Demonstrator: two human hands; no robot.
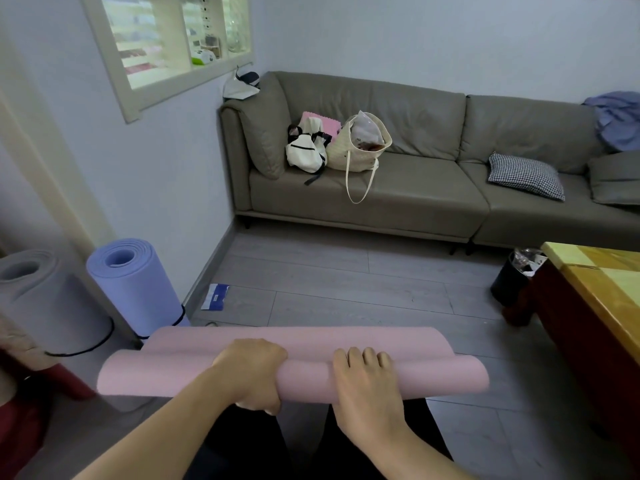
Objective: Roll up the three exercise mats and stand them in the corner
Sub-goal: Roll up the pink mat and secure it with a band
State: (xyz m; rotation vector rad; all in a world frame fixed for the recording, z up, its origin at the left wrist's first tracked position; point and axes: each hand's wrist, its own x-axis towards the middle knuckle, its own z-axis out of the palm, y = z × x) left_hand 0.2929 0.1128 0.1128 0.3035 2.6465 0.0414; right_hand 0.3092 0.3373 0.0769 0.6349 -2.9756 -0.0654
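Head cam: the soft pink foam exercise mat (433, 375) is rolled nearly all the way and held crosswise over the person's lap, left hand (254, 372) wrapped tight round the roll, right hand (363, 379) curled over its top. The rolled blue foam mat (135, 289) and rolled grey foam mat (41, 303) already stand at the wall. Looks light and squishy but springy, so I'd grip mid-roll with the loose flap pinned or it'll probably unwind.

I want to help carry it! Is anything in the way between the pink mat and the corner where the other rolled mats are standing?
Nothing visible blocks it. The pink mat, held by the left hand and right hand, is close to the blue mat and grey mat, with only bare floor between.
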